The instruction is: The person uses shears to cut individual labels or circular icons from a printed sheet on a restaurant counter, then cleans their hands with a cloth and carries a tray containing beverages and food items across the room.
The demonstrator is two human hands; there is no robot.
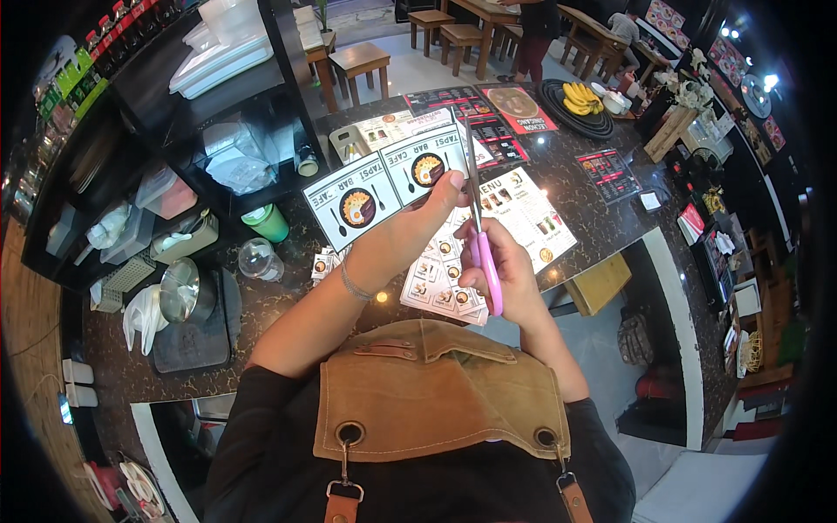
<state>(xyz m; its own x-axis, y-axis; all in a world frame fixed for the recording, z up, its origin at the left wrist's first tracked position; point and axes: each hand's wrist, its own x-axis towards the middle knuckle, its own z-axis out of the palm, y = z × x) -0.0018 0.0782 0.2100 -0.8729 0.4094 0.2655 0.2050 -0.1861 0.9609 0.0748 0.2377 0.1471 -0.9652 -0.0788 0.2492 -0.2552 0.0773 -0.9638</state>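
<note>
My left hand [399, 238] grips a printed paper strip [386, 183] with two food pictures side by side, its thumb near the strip's right end. Pink-handled scissors [484, 261] are in my right hand [507, 268], fingers at the handle loops. Their blades point away from me along the right edge of the strip; whether they touch the paper cannot be told. Below my hands, printed sheets with small pictures [431, 284] lie on the dark marbled counter [301, 294]. Small cut paper pieces [324, 263] lie partly hidden behind my left forearm.
A menu sheet [539, 222] lies to the right, with more menus [608, 175] beyond. Bananas [580, 98] sit on a black oval tray [556, 108]. At left stand a clear plastic cup [260, 259], a green cup [267, 222] and a metal bowl [180, 289]. A person [539, 29] stands beyond the counter.
</note>
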